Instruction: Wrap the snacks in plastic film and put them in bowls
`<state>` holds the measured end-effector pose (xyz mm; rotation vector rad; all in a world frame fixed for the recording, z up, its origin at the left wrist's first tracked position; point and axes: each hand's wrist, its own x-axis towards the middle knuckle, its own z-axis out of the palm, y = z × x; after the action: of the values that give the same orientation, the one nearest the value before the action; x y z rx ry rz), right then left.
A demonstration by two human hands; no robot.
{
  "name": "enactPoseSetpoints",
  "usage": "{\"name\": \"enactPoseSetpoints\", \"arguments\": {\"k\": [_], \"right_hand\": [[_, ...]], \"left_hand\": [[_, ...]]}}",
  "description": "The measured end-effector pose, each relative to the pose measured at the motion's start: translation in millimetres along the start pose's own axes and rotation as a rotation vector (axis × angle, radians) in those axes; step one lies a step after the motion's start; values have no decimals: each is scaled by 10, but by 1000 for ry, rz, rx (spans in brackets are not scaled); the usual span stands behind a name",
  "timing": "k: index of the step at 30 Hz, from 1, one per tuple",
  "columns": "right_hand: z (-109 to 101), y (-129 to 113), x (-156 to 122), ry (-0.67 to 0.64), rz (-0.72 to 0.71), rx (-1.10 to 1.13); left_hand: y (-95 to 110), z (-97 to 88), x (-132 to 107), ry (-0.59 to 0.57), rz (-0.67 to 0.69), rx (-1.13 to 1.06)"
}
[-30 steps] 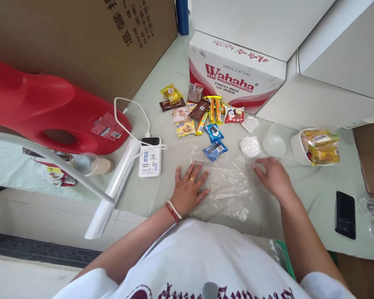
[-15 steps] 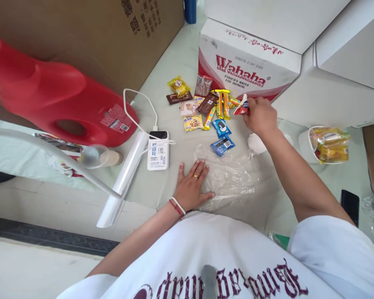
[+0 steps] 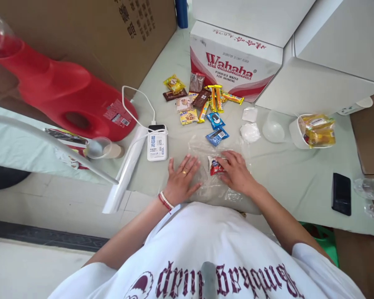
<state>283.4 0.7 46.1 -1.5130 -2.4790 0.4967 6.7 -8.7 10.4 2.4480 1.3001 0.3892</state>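
Note:
A clear plastic bag point(image 3: 202, 145) lies spread on the pale green cloth in front of me. My left hand point(image 3: 181, 179) rests flat on the bag's left edge, fingers outstretched. On top of the bag, my right hand point(image 3: 237, 173) has its thumb and fingers on a small red and white snack packet point(image 3: 216, 166), partly covered by the fingers. Just beyond are two blue snack packets, a round-picture one point(image 3: 215, 120) and a barcoded one point(image 3: 217, 136). Farther back lie yellow stick packets point(image 3: 217, 99), brown packets point(image 3: 202, 98) and a yellow cookie packet point(image 3: 188, 117).
A Wahaha carton point(image 3: 233, 66) stands behind the snacks. To the left are a power bank point(image 3: 157, 145), a plastic roll point(image 3: 126, 170) and a large red jug point(image 3: 65, 91). On the right are white pieces point(image 3: 249, 132), a clear bowl point(image 3: 273, 126), a snack-filled tub point(image 3: 297, 135) and a phone point(image 3: 341, 194).
My right hand has brought the red packet from beside the carton down onto the plastic bag. My left hand stays flat on the bag. The view has shifted slightly.

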Motion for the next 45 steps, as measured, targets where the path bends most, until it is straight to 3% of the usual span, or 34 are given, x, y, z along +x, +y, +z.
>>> {"name": "enactPoseSetpoints", "arguments": {"k": [3,6,9,12,16,19,22,24,26,29,32,36,40,43,45], "right_hand": [[16,53,-464,112,-72,137],[168,113,-884,89,-134,235],[284,191,-1016,144,-52,332],[151,313,-851,106,89,484],[-180,574,-431,7,329,517],[-323,690,-99,-80,428,213],[-376,616,244,25,380,-139],[-361,510,487,91,262,-202],[-303,426,730,44,176,-186],[-203,406,1028,-97,230,-143],[-218,442,1125,-123,279,-88],[-332,336,827,-79,28,-88],[-209,110,295,-166,-214,-221],[2,53,36,-152,-293,-240],[128,69,-35,-94,-286,-204]], "left_hand": [[-136,-82,-190,-130,211,-86],[-265,-124,-261,-226,219,-143],[-337,-157,-195,-231,189,-240],[-340,-181,10,-140,57,-362],[-261,-104,444,39,-287,-298],[-159,15,713,151,-456,-84],[-53,103,789,301,-502,59],[10,129,747,368,-468,77],[65,136,680,357,-361,47],[134,143,629,173,-85,-12],[177,176,678,-12,99,32],[195,237,765,-44,122,125],[153,245,687,-46,109,92],[45,177,495,-59,169,-86],[-40,98,355,-19,210,-332]]}}
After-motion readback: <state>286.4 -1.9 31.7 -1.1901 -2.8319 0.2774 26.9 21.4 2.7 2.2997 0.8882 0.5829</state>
